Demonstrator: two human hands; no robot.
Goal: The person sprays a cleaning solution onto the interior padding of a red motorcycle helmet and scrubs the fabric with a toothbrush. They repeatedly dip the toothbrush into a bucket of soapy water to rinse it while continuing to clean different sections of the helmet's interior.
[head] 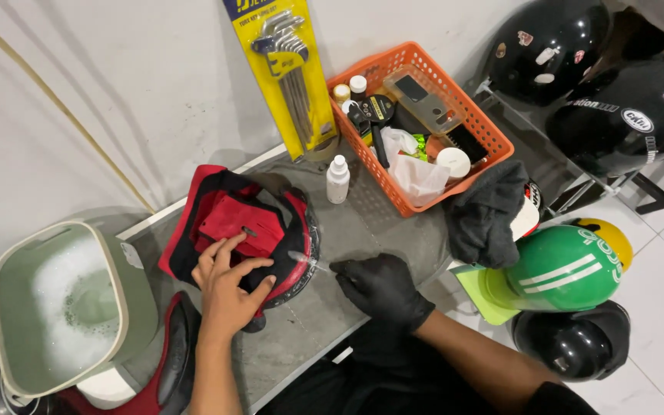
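Note:
An upturned helmet [286, 230] with red and black inner padding [228, 215] lies on the grey table [393, 223]. My bare left hand [228, 288] rests on the padding, fingers spread and pressing down. My right hand [382, 288] wears a black glove and pinches a thin clear stick-like tool [309, 261] whose tip points at the helmet's rim. A small white bottle [337, 179] stands just behind the helmet.
An orange basket [486, 127] of bottles, brushes and cloths sits at the back. A yellow pack of hex keys [293, 77] leans on the wall. A bucket of foamy water [63, 307] stands left. A dark cloth [486, 215], green helmet [559, 269] and black helmets [616, 107] lie right.

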